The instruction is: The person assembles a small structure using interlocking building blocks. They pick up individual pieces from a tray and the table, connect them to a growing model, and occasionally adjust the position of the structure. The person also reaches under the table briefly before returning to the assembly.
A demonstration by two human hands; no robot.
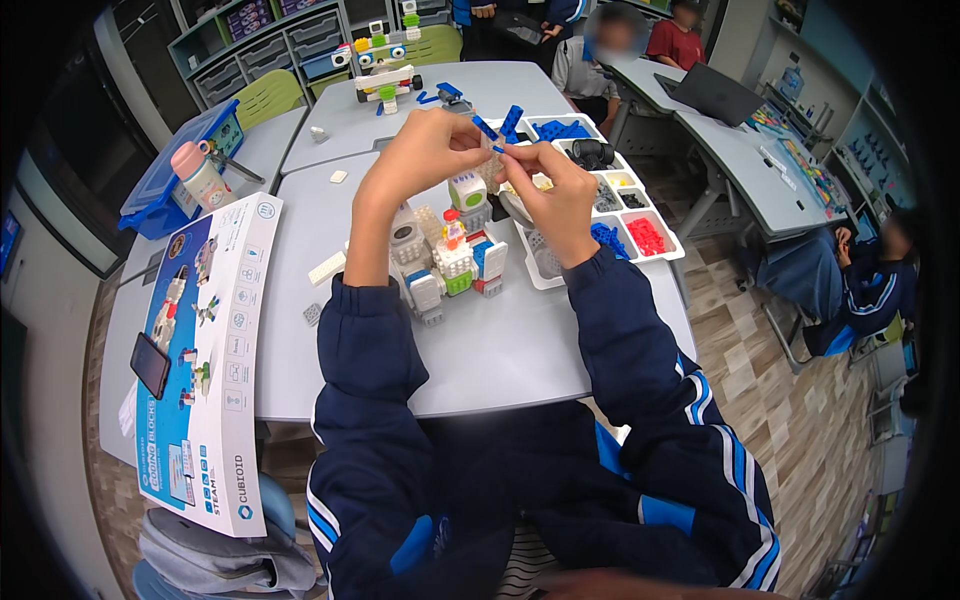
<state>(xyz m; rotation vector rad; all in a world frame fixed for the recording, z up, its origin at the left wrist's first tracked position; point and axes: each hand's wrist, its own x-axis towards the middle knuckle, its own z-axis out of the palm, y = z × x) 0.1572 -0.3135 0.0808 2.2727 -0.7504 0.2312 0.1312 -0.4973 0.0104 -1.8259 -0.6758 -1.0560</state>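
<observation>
Above the table, my left hand (pixel 428 152) and my right hand (pixel 552 188) meet, both closed with fingertips pinching a small blue building-block piece (pixel 485 128). A second blue piece (pixel 511 121) stands up right beside it; whether the two are joined I cannot tell. Under my hands sits a block model (pixel 455 262) in white, grey and green, with a small red-and-yellow figure (pixel 453 230) on it. To its right lies a white sorting tray (pixel 672 243), partly hidden by my right hand, with red bricks (pixel 645 236) and blue bricks (pixel 608 238) in its compartments.
On the left, a large printed box (pixel 215 350) carries a phone (pixel 150 364). Behind it stand a pink-topped bottle (pixel 200 172) and a blue bin (pixel 150 205). Another block model (pixel 385 80) is at the table's far side. Loose white bricks (pixel 327 268) lie near my left forearm. Other people sit around.
</observation>
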